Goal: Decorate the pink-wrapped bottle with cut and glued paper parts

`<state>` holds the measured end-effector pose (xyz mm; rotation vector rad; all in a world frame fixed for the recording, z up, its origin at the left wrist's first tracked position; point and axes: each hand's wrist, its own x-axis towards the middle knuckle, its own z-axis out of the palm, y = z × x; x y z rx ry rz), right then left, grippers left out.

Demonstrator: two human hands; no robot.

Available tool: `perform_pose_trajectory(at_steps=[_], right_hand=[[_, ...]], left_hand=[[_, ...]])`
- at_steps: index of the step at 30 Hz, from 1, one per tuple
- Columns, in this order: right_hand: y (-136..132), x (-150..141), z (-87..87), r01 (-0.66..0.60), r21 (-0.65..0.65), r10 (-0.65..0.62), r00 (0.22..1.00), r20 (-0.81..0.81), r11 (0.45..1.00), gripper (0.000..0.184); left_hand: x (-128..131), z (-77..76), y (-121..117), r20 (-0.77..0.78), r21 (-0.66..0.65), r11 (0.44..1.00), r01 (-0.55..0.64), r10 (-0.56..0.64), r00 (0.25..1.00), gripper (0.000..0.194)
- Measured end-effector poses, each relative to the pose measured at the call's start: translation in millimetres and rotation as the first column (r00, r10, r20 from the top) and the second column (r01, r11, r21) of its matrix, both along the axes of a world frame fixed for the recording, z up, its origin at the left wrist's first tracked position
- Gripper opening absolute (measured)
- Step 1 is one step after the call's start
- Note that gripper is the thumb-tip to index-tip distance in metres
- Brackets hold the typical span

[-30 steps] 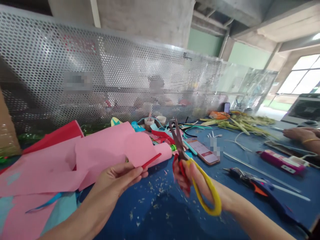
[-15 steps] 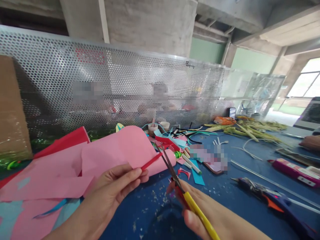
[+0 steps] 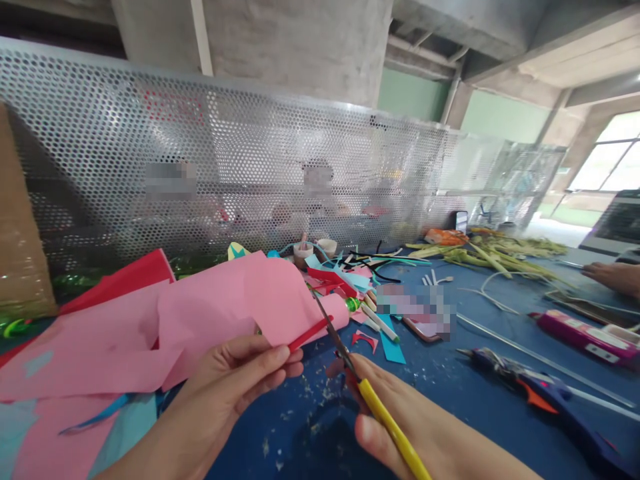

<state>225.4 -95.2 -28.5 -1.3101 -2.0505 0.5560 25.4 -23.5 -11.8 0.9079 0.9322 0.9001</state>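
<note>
Between thumb and fingers my left hand point(image 3: 250, 370) pinches a narrow red strip point(image 3: 311, 334), which looks like folded paper. My right hand point(image 3: 385, 393) is closed around scissors point(image 3: 380, 413) with yellow handles. Their blades point(image 3: 333, 333) point up and away from me, at the far end of the red strip; whether the strip lies between them I cannot tell. Behind the strip lie large pink sheets point(image 3: 215, 300), one of them curled, with a red sheet point(image 3: 125, 283) under them at the left.
On the blue table point(image 3: 320, 427) lie paper scraps point(image 3: 365, 341), a blurred phone-like object point(image 3: 420, 317), a dark blue glue gun point(image 3: 530, 383) and a purple tool point(image 3: 585, 337). A perforated metal screen point(image 3: 260, 167) stands behind. Another person's hand point(image 3: 613, 275) is at the far right.
The scissor blades have swung slightly and now meet the strip's far end. My left hand has shifted a little right and down. The other person's hand reaches farther in.
</note>
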Motion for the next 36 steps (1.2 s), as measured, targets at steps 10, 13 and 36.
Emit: perform_pose_trajectory(at_steps=[10, 13, 36], right_hand=[[9, 4, -20.4, 0.044, -0.003, -0.044, 0.998, -0.033, 0.999, 0.075], [13, 3, -27.0, 0.045, -0.004, -0.045, 0.997, -0.07, 0.999, 0.073], [7, 1, -23.8, -0.003, -0.073, -0.008, 0.988, -0.153, 0.997, 0.069]], left_hand=[[-1, -0.4, 2, -0.003, 0.051, 0.998, 0.037, -0.037, 0.999, 0.024], [-1, 2.2, 1, 0.0, 0.05, 0.998, 0.038, -0.038, 0.999, 0.024], [2, 5.3, -7, 0.063, -0.01, 1.0, -0.018, 0.019, 0.998, 0.028]])
